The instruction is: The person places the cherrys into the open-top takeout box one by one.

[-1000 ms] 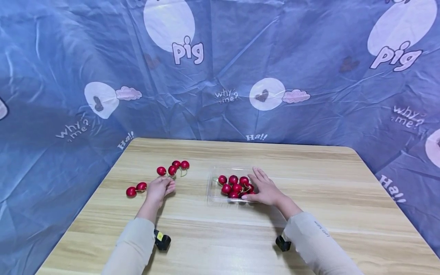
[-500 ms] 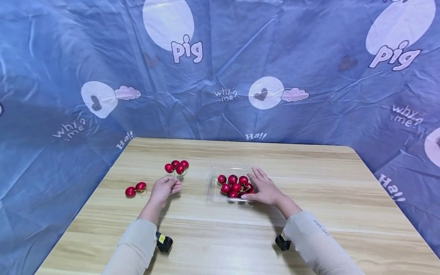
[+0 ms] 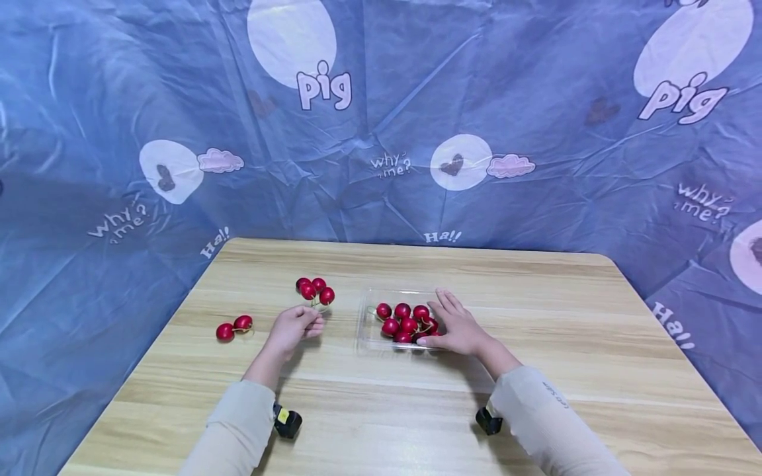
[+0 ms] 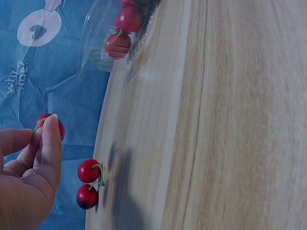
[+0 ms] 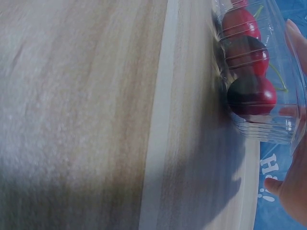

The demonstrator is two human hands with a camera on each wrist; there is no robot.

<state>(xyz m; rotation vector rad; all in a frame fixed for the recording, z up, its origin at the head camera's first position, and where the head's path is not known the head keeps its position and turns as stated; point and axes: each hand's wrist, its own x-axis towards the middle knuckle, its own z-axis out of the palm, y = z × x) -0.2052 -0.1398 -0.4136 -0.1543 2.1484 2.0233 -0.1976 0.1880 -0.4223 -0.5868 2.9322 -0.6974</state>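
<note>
My left hand (image 3: pixel 292 329) pinches green cherry stems (image 4: pixel 37 125) between thumb and fingertips. A red cherry (image 3: pixel 327 295) hangs from them beyond the fingers; in the left wrist view the thumb partly covers the held fruit. Right behind, another pair of cherries (image 4: pixel 89 171) rests on the table. To the right stands a clear plastic box (image 3: pixel 368 336) with several red cherries (image 3: pixel 408 324) inside. My right hand (image 3: pixel 461 330) grips the box's right end, thumb at the near side and fingers at the far side, covering some of the fruit.
Two joined cherries (image 3: pixel 234 328) lie on the wooden table (image 3: pixel 381 410), left of my left hand. A blue printed cloth (image 3: pixel 381 132) hangs behind the table's far edge. Small black cameras (image 3: pixel 288 421) sit at both wrists.
My left hand has moved to the right with the cherries, whose fruit has swung past the pair lying behind. The right hand has stayed at the box.
</note>
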